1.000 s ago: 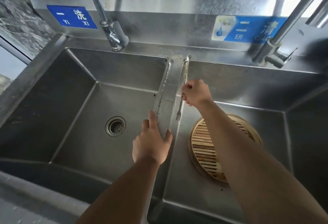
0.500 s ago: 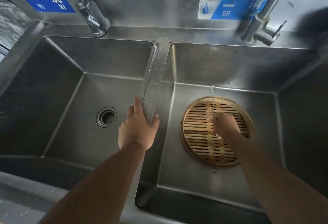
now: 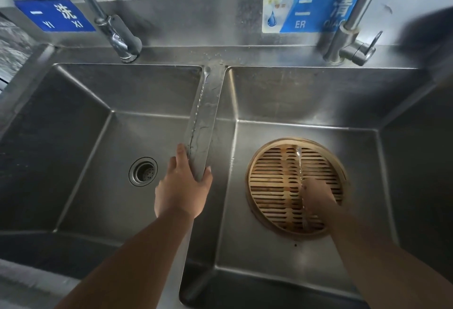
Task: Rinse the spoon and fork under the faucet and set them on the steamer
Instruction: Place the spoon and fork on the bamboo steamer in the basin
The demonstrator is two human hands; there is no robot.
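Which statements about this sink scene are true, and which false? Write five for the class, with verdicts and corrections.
1. The steamer lies in the right basin. True.
2. The left hand grips a faucet. False: it rests on the divider between the basins.
3. The visible drain is in the left basin. True.
4. The right hand is over the left basin. False: it is over the steamer, holding a thin metal utensil.
5. The left sign is red. False: it is blue.
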